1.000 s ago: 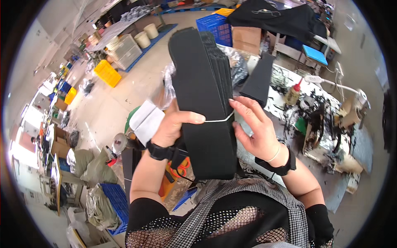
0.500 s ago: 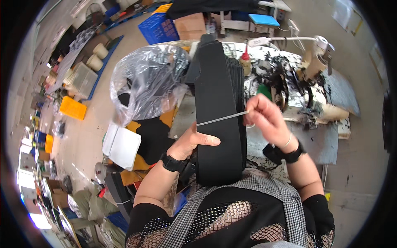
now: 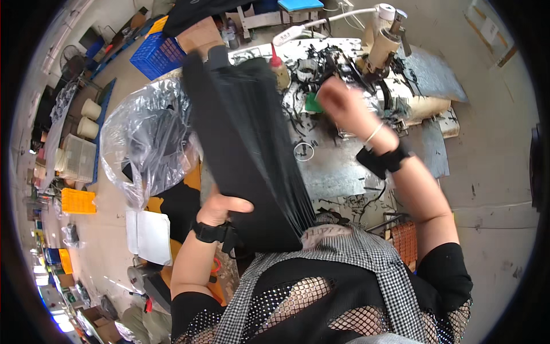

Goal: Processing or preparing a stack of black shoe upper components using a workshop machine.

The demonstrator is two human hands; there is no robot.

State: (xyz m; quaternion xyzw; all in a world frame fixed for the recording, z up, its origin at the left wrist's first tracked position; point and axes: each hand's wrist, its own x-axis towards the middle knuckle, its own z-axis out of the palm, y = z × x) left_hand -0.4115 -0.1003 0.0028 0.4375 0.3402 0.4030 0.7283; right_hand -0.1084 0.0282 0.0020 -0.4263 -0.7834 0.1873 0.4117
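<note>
Fingers of our left hand (image 3: 214,208) grasp black stack (image 3: 229,155); right hand (image 3: 345,108), we cannot tell. Probably heavy, slippery layers; squeeze long sides.

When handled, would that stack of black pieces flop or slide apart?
The black stack probably bends little, extending fairly straight beyond the left hand. It may slide apart, though, since its edges look fanned out.

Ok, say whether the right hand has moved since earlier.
Yes: the right hand moved away from the black stack, forward and rightward, closer to the tan machine.
</note>
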